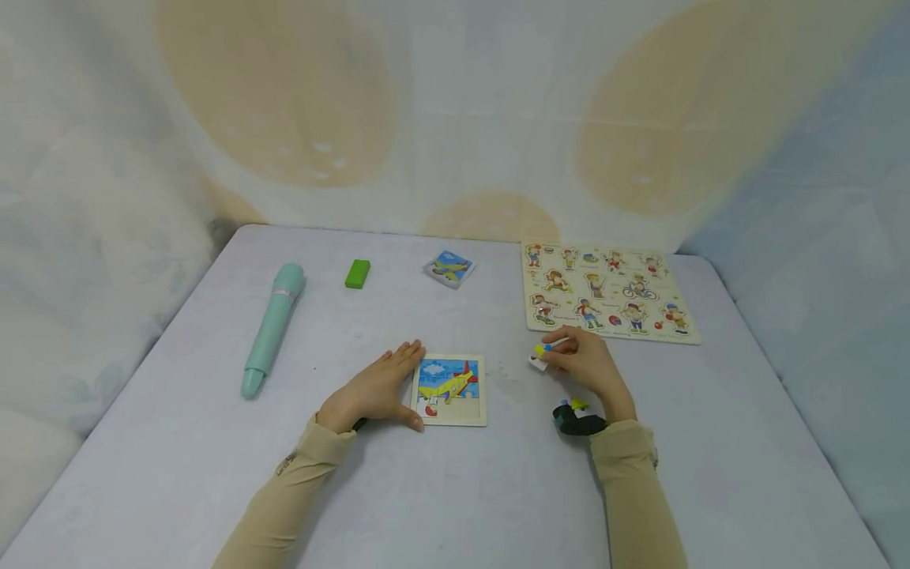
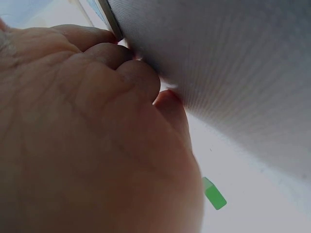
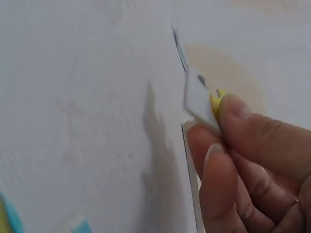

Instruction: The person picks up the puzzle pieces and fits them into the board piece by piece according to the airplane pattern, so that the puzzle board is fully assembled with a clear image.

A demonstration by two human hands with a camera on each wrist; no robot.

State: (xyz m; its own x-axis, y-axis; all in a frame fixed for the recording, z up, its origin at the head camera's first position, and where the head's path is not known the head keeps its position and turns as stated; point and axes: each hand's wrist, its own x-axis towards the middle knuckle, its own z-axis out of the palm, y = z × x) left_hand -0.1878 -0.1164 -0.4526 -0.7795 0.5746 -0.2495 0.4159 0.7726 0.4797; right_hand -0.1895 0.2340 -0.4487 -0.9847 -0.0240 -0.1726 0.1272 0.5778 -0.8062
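Note:
A small square airplane jigsaw puzzle [image 1: 460, 411] lies in its pale wooden frame, with the lower right part showing bare board. My left hand [image 1: 380, 387] rests flat along the frame's left side, fingers extended and thumb near the lower left corner. To the right, above the tabletop, my right hand [image 1: 584, 362] pinches a puzzle piece [image 1: 538, 363] between thumb and fingers. That puzzle piece [image 3: 200, 99] shows white and yellow in the right wrist view. Beside the right wrist lies a loose yellow piece [image 1: 579, 404], partly hidden by the black wrist camera.
A large peg puzzle board [image 1: 597, 304] with sports figures lies behind my right hand. Toward the back are an airplane picture card [image 1: 450, 269] and a green block [image 1: 358, 274]. A mint-green microphone-shaped object [image 1: 273, 332] lies at the left. Fabric walls surround the table.

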